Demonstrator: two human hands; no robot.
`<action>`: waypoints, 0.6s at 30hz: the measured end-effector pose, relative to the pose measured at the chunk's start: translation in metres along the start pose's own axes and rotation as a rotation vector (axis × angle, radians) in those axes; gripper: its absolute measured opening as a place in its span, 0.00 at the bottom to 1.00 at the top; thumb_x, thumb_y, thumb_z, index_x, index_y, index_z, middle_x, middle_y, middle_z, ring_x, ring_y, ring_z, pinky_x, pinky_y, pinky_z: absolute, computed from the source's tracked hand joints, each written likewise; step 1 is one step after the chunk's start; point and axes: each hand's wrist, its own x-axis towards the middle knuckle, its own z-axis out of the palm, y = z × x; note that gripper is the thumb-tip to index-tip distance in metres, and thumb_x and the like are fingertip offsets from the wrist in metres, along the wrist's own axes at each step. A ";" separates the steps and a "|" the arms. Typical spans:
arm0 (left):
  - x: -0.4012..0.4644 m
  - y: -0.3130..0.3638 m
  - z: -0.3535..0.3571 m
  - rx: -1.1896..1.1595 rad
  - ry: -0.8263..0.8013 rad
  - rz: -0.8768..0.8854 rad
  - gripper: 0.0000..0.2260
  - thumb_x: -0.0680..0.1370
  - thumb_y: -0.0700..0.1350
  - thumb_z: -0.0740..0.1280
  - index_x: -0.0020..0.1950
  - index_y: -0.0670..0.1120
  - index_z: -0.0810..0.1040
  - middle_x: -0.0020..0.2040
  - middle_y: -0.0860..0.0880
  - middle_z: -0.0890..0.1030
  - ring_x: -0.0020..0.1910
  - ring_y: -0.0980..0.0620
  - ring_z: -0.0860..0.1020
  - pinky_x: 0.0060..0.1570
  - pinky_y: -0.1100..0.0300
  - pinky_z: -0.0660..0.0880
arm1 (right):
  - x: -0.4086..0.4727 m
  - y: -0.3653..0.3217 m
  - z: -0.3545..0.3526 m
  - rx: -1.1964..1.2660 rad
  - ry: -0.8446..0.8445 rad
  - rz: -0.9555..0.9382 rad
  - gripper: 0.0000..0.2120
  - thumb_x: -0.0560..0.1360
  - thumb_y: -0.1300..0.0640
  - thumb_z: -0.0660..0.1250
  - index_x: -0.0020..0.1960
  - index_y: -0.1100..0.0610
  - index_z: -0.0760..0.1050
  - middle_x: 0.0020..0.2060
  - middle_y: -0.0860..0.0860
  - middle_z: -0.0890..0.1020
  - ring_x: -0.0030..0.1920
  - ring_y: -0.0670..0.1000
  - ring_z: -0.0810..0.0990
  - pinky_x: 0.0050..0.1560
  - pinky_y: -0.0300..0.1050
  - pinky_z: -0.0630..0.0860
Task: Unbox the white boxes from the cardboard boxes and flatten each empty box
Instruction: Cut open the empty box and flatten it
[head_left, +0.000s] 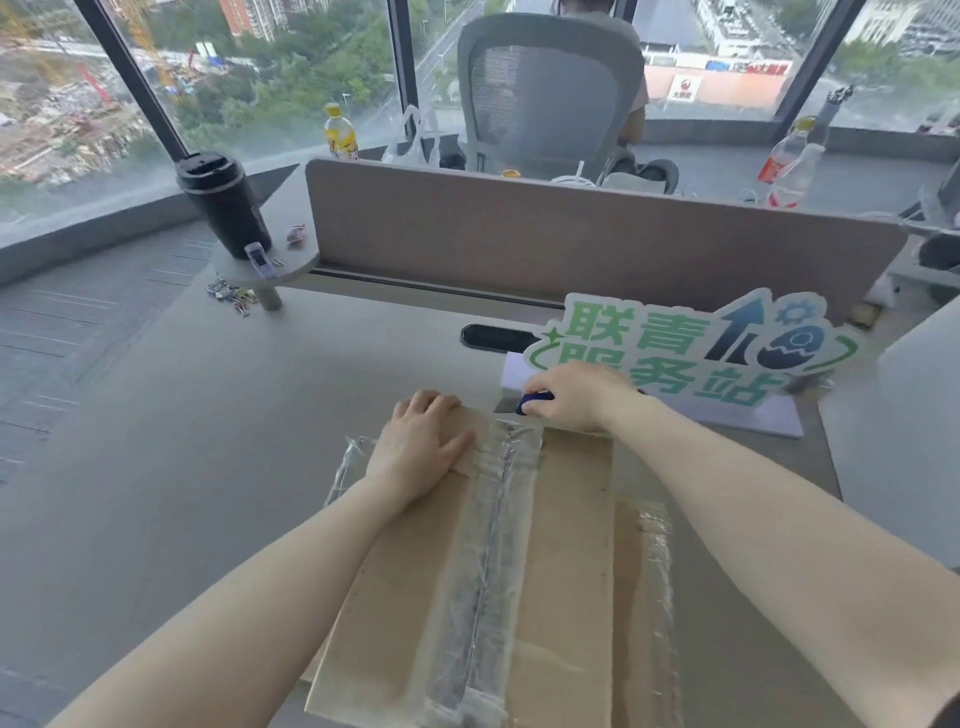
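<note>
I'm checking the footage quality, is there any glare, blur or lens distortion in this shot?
Head view: soft daylight, no hard shadows; glare on the clear tape along the cardboard box; wide-angle bending of the window frames; overall slight softness, the blue tool in the right hand indistinct.

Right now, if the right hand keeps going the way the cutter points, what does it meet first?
Probably the taped seam on the cardboard box; the right hand holds the blue cutter at its far end.
</note>
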 end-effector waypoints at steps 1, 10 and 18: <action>0.001 -0.001 0.001 0.002 0.007 0.006 0.22 0.79 0.58 0.63 0.71 0.53 0.68 0.69 0.51 0.68 0.69 0.46 0.64 0.65 0.49 0.68 | 0.007 -0.002 -0.002 -0.021 -0.033 -0.013 0.10 0.79 0.42 0.59 0.52 0.40 0.77 0.43 0.42 0.78 0.46 0.51 0.77 0.38 0.43 0.71; 0.005 -0.008 0.007 -0.006 0.020 0.015 0.20 0.78 0.59 0.63 0.68 0.53 0.69 0.67 0.53 0.68 0.66 0.46 0.65 0.60 0.50 0.71 | 0.037 0.008 -0.006 -0.027 -0.127 -0.109 0.07 0.76 0.40 0.64 0.47 0.38 0.80 0.37 0.38 0.79 0.41 0.45 0.78 0.37 0.43 0.72; 0.007 -0.010 0.009 0.039 0.006 -0.013 0.20 0.78 0.62 0.62 0.67 0.56 0.68 0.67 0.56 0.66 0.67 0.48 0.64 0.52 0.52 0.73 | 0.043 0.004 -0.016 -0.159 -0.163 -0.223 0.10 0.77 0.41 0.63 0.37 0.38 0.74 0.31 0.42 0.75 0.34 0.42 0.73 0.33 0.43 0.68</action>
